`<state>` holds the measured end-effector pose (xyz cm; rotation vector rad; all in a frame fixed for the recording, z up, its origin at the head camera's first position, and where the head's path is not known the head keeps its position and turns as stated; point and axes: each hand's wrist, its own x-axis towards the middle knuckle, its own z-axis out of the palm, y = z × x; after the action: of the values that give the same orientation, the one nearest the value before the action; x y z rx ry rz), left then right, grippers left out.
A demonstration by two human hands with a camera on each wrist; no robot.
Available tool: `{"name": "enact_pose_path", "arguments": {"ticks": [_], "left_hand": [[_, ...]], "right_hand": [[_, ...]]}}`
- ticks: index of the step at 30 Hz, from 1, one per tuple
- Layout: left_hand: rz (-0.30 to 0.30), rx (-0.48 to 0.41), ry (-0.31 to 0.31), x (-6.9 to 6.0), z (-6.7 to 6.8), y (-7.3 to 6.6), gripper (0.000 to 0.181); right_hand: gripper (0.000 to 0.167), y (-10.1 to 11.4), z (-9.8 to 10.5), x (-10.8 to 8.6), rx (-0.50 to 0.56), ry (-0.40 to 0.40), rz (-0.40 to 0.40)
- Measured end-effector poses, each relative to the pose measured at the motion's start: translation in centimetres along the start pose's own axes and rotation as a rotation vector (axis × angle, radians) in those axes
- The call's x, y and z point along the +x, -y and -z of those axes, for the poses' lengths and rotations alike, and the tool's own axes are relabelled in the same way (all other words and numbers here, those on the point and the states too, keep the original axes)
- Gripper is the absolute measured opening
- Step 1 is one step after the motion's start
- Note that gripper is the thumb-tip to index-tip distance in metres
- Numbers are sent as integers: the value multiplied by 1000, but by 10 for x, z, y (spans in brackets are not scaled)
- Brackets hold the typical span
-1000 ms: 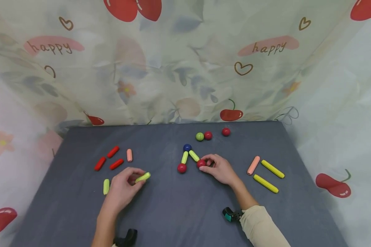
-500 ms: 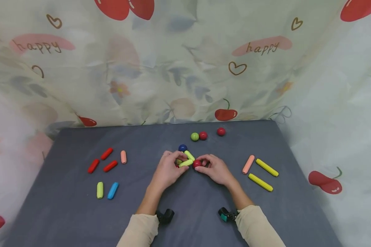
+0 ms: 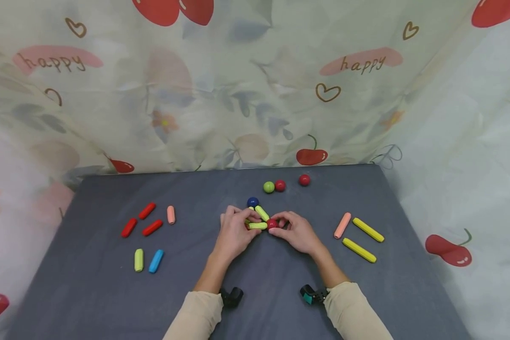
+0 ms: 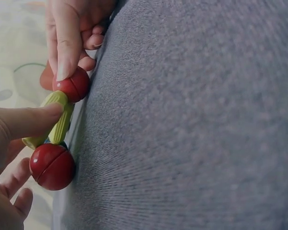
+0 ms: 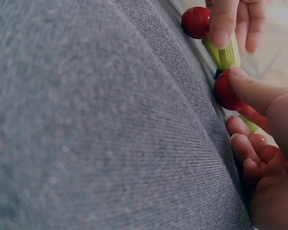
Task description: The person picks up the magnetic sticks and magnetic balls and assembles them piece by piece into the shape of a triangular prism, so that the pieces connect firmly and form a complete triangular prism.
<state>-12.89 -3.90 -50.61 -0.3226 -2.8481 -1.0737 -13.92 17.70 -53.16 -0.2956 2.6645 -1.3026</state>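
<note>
My left hand [image 3: 233, 232] pinches a short yellow-green rod [image 3: 258, 226] between thumb and fingers. One end of that rod meets a red ball [image 3: 272, 224], which my right hand [image 3: 296, 232] grips from the right. Another yellow-green rod [image 3: 261, 213] runs from this ball up to a dark blue ball [image 3: 252, 202]. A third rod below the blue ball is mostly covered by the left hand in the head view. A second red ball [image 4: 52, 166] shows in the left wrist view, close to the near end of the pinched rod; whether they touch I cannot tell.
Red rods [image 3: 153, 227], a pink rod [image 3: 171, 215], a yellow-green rod [image 3: 139, 260] and a blue rod [image 3: 156, 261] lie left. On the right are a pink rod [image 3: 342, 225] and yellow rods [image 3: 368, 229]. A green ball [image 3: 269, 187] and red balls [image 3: 304, 180] sit at the back.
My left hand has carried the yellow-green rod rightward to the red ball in my right hand, then turned it nearly level. The blue rod on the left came into view. My right hand keeps its grip.
</note>
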Motion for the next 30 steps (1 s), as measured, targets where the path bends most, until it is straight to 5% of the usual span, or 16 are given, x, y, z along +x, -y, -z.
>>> {"name": "enact_pose_path", "arguments": {"ticks": [13, 22, 30], "left_hand": [[62, -62, -1, -12, 9, 15, 46], [-32, -5, 8, -19, 16, 22, 20], [-3, -14, 33, -22, 18, 25, 24]], "right_hand": [[34, 1, 0, -1, 8, 3, -22], [34, 3, 0, -3, -3, -3, -12], [34, 4, -1, -3, -2, -6, -6]]}}
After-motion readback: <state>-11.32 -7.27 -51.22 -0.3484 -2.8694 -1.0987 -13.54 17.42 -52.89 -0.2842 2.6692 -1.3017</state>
